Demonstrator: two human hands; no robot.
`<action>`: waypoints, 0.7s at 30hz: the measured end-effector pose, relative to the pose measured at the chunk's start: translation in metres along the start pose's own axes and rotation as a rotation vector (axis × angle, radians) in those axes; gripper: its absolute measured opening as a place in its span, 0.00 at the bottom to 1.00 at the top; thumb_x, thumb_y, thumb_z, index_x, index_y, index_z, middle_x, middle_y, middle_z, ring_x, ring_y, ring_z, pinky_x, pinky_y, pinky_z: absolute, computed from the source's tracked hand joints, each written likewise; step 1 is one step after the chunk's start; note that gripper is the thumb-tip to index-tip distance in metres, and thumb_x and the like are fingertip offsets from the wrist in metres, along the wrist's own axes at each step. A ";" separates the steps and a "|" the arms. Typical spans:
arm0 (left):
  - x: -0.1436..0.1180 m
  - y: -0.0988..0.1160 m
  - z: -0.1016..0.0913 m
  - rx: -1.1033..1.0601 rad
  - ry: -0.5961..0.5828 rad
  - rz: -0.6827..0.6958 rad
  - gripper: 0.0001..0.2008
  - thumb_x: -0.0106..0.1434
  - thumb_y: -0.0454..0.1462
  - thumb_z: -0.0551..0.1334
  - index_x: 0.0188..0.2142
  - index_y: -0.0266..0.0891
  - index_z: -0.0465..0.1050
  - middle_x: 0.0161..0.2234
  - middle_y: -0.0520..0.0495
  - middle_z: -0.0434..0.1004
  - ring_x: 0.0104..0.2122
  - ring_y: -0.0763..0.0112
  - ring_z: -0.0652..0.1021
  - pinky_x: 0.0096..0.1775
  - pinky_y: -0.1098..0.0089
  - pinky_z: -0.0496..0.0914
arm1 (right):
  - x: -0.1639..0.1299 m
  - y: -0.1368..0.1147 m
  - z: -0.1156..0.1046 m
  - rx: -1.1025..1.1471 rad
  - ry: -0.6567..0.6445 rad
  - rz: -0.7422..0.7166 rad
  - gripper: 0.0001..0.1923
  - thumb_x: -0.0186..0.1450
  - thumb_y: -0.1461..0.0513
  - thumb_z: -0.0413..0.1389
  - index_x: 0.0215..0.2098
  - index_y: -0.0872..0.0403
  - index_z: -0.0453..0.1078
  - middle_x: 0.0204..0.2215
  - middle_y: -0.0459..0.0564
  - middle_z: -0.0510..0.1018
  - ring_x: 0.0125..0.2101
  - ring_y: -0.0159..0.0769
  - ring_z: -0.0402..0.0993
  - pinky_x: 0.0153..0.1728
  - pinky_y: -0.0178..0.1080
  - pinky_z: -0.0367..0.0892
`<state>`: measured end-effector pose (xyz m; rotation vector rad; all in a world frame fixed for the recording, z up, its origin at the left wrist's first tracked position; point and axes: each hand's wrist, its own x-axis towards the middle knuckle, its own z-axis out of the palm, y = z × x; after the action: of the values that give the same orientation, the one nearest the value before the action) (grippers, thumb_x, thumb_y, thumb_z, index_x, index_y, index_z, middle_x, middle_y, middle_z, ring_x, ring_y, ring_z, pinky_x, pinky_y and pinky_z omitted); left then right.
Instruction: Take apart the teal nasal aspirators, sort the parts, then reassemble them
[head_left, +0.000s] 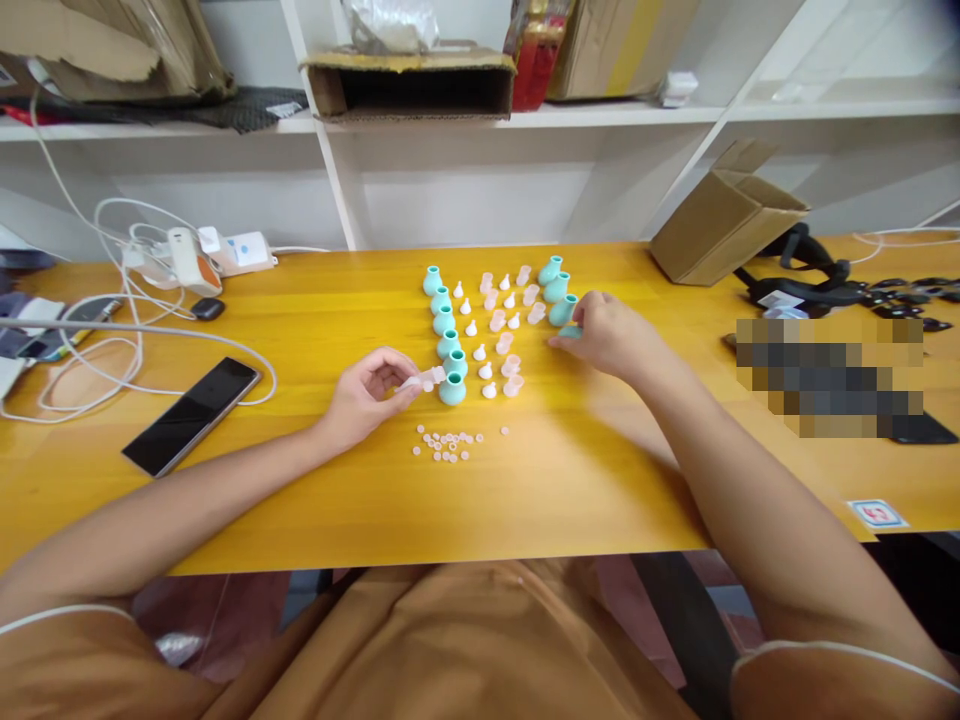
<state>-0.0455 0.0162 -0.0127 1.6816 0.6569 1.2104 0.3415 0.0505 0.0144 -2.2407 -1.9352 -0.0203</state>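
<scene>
A small translucent pink cap (pixel 429 379) lies sideways, pinched in fingertips just beside the nearest upright teal bulb (pixel 452 388) of the left column. Another teal bulb (pixel 570 331) sits on the yellow table, mostly hidden under fingers, at the near end of the right column.

I wore an orange-brown top with short sleeves, each sleeve edged in a thin white piping (one cuff showed at eight o'clock, the other at four). My forearms and both hands were bare. The same orange-brown cloth covered my lap at six o'clock.

A glossy yellow wooden table (pixel 225 500) stands before white shelving (pixel 465 190) under bright, even light.
</scene>
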 end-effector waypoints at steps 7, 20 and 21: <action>-0.001 0.001 0.002 -0.001 -0.030 0.043 0.10 0.67 0.41 0.76 0.41 0.39 0.79 0.40 0.47 0.81 0.41 0.69 0.82 0.46 0.67 0.79 | -0.002 0.004 -0.005 0.038 -0.019 -0.014 0.21 0.67 0.50 0.66 0.51 0.56 0.78 0.51 0.65 0.76 0.38 0.49 0.78 0.48 0.52 0.73; -0.001 -0.002 0.001 0.030 -0.048 0.078 0.09 0.67 0.39 0.75 0.41 0.40 0.78 0.39 0.47 0.80 0.40 0.69 0.81 0.44 0.67 0.78 | -0.016 -0.003 -0.024 0.231 0.062 -0.164 0.24 0.63 0.48 0.68 0.50 0.53 0.76 0.43 0.58 0.80 0.39 0.49 0.78 0.45 0.51 0.75; -0.002 -0.002 0.001 0.033 -0.047 0.079 0.09 0.67 0.38 0.75 0.41 0.40 0.78 0.39 0.47 0.80 0.40 0.69 0.81 0.44 0.68 0.78 | -0.016 -0.006 -0.026 0.284 0.068 -0.172 0.22 0.64 0.47 0.68 0.47 0.53 0.77 0.42 0.57 0.80 0.38 0.47 0.77 0.45 0.51 0.75</action>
<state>-0.0450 0.0153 -0.0150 1.7726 0.5890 1.2169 0.3362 0.0316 0.0385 -1.8680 -1.9502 0.1444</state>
